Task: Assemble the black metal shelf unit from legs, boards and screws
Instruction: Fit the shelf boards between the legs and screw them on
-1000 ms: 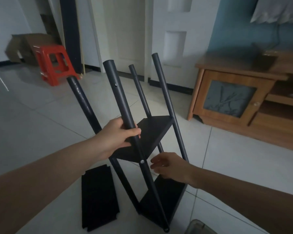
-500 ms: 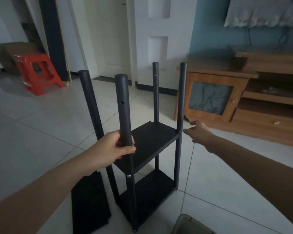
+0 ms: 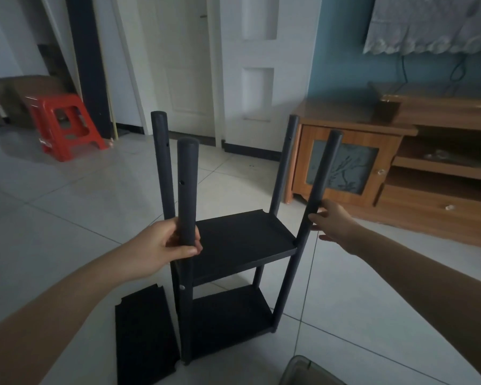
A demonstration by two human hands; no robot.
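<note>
head view: no brand, label or writing can be read anywhere in the room or on the parts.

the left hand is wrapped around the near left leg of the shelf unit, fingers and thumb curled right round the tube just above the upper board. the right hand reaches out to the near right leg; its fingers lie fairly straight, their tips touching the tube from the right side, and none of them is closed around it. the two hands are well apart, one on each front leg.

the shelf unit stands upright on the tiled floor, between the two forearms. four dark legs rise above the upper board, with the far left leg and far right leg behind. a lower board sits near the feet. a small hole shows in the near left leg above the left hand, and a pale screw head shows on it below the upper board.

a loose black board lies flat on the floor just left of the unit's feet. a red plastic stool stands far left by a cardboard box, and a wooden cabinet stands against the blue wall on the right. the corner of a grey container shows at the bottom edge.
</note>
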